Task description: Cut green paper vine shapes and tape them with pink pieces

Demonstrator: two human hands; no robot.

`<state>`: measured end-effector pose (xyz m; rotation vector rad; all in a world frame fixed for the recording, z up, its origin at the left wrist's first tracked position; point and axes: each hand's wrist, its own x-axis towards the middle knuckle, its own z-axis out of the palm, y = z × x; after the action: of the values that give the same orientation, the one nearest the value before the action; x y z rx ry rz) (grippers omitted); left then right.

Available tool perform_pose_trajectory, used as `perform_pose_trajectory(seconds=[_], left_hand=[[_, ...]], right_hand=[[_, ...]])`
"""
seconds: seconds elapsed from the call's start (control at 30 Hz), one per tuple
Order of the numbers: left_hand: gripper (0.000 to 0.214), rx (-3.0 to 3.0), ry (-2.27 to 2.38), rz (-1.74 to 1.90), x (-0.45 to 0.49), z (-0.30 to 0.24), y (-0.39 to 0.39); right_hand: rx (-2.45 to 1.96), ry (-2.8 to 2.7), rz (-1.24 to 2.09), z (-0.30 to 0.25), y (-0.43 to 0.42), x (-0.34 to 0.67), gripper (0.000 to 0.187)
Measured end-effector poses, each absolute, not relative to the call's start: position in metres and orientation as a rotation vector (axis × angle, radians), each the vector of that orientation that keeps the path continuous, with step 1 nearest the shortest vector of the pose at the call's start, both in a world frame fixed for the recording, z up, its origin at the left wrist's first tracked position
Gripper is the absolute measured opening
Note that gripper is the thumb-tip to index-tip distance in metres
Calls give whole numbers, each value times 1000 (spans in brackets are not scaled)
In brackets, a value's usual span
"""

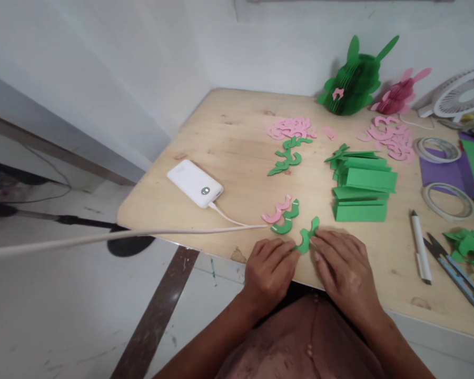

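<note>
A small wavy green paper cutout (305,241) lies near the table's front edge, between my two hands. My left hand (269,267), its fingers bent together, pinches the cutout's lower left end. On the other side, the curled fingers of my right hand (345,263) hold its right edge; the thumb is tucked below. Just beyond are another green wavy cutout (287,220) and a pink wavy cutout (275,211), both with narrow pale strips on them. Farther back sit loose green cutouts (287,159) and a pile of pink cutouts (291,128).
A white power bank (193,181) trails a cable at left. Folded green strips (365,184) stand right of centre. Tape rolls (426,202), a white marker (421,247) and blue snips (460,276) lie at right. Green (353,81) and pink paper figures (398,97) and a fan (464,95) stand behind.
</note>
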<state>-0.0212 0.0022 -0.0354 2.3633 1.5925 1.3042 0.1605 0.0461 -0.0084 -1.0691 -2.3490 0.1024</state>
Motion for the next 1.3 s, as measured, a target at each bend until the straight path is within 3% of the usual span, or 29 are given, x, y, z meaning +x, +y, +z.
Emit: perform_pose_trajectory(seconds=[1.3], left_hand=[[16, 2372, 1594, 1225, -16, -29, 9]], right_hand=[[-1100, -2339, 88, -8, 46, 161, 24]])
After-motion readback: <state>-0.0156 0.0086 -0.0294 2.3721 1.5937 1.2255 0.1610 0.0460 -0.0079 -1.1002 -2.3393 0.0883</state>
